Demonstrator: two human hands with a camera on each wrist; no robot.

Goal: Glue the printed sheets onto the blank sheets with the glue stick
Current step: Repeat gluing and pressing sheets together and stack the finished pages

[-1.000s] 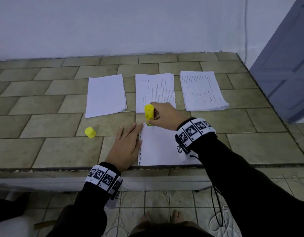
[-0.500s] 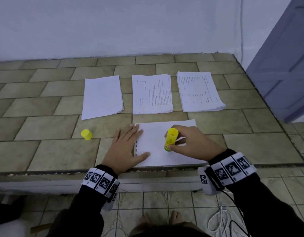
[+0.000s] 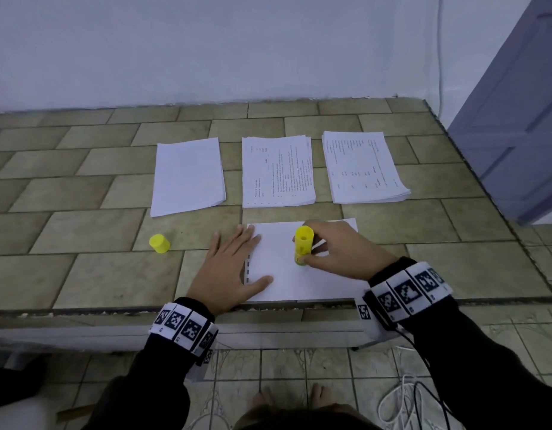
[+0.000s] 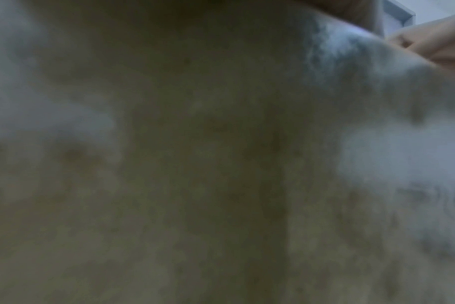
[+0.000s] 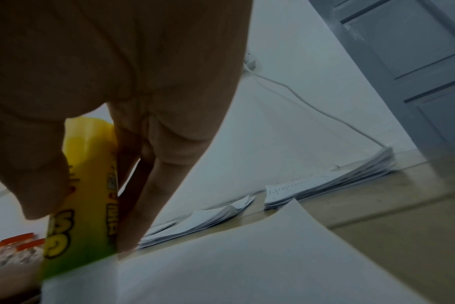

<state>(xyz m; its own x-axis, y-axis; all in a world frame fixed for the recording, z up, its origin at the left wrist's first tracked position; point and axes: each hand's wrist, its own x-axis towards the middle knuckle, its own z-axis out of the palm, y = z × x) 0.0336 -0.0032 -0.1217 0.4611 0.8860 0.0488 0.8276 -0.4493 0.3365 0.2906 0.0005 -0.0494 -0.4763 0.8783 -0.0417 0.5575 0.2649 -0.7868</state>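
We press our left hand [image 3: 228, 268] flat, fingers straight and spread, on the left edge of the sheet [image 3: 277, 274] at the near edge of the tiled counter [image 3: 97, 274]. Our right hand [image 3: 343, 252] grips the glue stick [image 3: 303, 245], fingers curled round it, its lower end down on the sheet. Its cap [image 3: 159, 243] stands to the left.

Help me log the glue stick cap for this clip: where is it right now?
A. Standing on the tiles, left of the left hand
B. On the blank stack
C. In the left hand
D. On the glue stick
A: the yellow cap stands alone on the tiled surface, left of the left hand, which lies flat on the sheet.
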